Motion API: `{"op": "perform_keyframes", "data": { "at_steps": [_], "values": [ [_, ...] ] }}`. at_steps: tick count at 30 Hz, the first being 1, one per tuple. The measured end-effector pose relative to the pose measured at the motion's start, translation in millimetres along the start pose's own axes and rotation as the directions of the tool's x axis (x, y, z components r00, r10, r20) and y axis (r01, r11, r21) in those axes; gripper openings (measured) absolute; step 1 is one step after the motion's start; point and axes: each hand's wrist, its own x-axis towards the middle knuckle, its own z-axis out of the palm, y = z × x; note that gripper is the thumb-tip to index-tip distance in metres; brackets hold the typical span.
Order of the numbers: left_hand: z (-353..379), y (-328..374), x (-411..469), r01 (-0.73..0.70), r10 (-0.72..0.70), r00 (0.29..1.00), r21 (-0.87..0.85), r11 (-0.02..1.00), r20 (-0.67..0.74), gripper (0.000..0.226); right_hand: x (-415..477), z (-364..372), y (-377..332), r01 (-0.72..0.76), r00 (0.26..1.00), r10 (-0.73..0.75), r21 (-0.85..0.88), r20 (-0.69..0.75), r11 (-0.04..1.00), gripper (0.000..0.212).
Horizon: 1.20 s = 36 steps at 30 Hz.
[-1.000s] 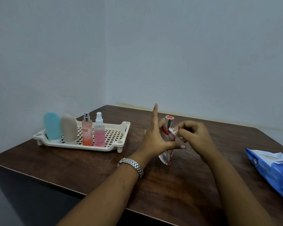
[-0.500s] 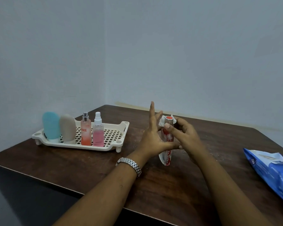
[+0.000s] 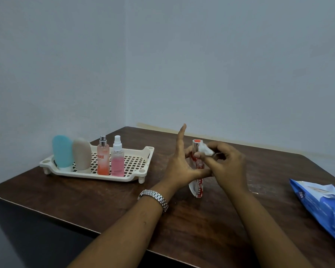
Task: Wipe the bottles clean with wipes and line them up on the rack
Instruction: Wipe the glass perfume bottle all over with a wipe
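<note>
From where I stand, the left hand [image 3: 179, 167] grips the bottle [image 3: 200, 187] round its middle between thumb and curled fingers, the forefinger sticking straight up and clear of it. The right hand [image 3: 227, 167] pinches a bunched white wipe [image 3: 205, 150] against the neck, just below the silver cap [image 3: 196, 145]. The bottle is held a little tilted over the middle of the counter [image 3: 104, 206], and I cannot tell whether its base touches the wood. It seems the wiping is at the top end, with the printed body below the fingers yet to be done. To do this well, I would keep the left grip low and steady so the glass cannot slip, turn the bottle rather than chase round it, and draw the wipe down from cap to base in one pass. The patch under the left thumb needs a shift of grip, or it is missed. The wad looks small, so opening it out would cover more. Well off to the left, the rack [image 3: 97, 176] holds a teal bottle [image 3: 62, 151], a beige bottle [image 3: 82, 154], an orange spray [image 3: 103, 161] and a pink spray [image 3: 117, 161] in a row, with bare mesh to the right of the pink one where this bottle could stand next. The blue wipes pack [image 3: 325, 206] lies at the right edge, within reach if a fresh one is wanted.
</note>
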Motion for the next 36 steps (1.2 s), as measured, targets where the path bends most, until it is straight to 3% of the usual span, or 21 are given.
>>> {"op": "perform_keyframes", "data": {
  "at_steps": [3,7,10,13,17,22,29,31,36],
  "values": [
    [-1,-3,2,0.016,-0.016,1.0,-0.037,0.999,-0.015,0.121,-2,1,0,0.144,0.982,-0.131,-0.092,0.135,0.985,0.019],
    [1,-2,1,-0.001,0.001,1.0,-0.017,1.0,-0.011,0.12,0,1,5,0.162,0.983,-0.15,-0.115,0.105,0.98,0.007],
    [-1,-2,1,0.009,-0.009,1.0,-0.03,1.0,-0.014,0.123,2,1,9,-0.004,0.999,0.006,-0.044,0.033,0.999,0.019],
    [-1,2,-1,0.012,-0.013,1.0,0.016,1.0,0.01,0.128,6,-1,15,-0.221,0.975,0.221,0.103,0.018,0.97,0.015],
    [-1,1,-1,0.011,-0.011,1.0,0.015,1.0,-0.018,0.125,1,0,8,-0.269,0.963,0.26,0.31,0.07,0.912,0.01],
    [-10,0,2,0.032,-0.034,0.995,-0.018,0.999,-0.092,0.119,-4,7,5,-0.134,0.971,0.111,0.094,0.213,0.987,0.015],
    [-5,9,-2,0.016,-0.007,0.997,0.11,0.994,-0.078,0.122,2,3,1,0.021,1.0,-0.021,-0.004,-0.014,1.0,0.021],
    [-3,9,-2,0.009,0.001,0.997,0.126,0.992,-0.077,0.123,2,4,-1,0.004,1.0,-0.003,0.027,-0.018,1.0,0.022],
    [-7,1,1,-0.01,0.019,0.994,0.08,0.997,-0.105,0.127,4,-3,1,-0.166,0.968,0.153,0.05,0.199,0.985,0.022]
  ]
}}
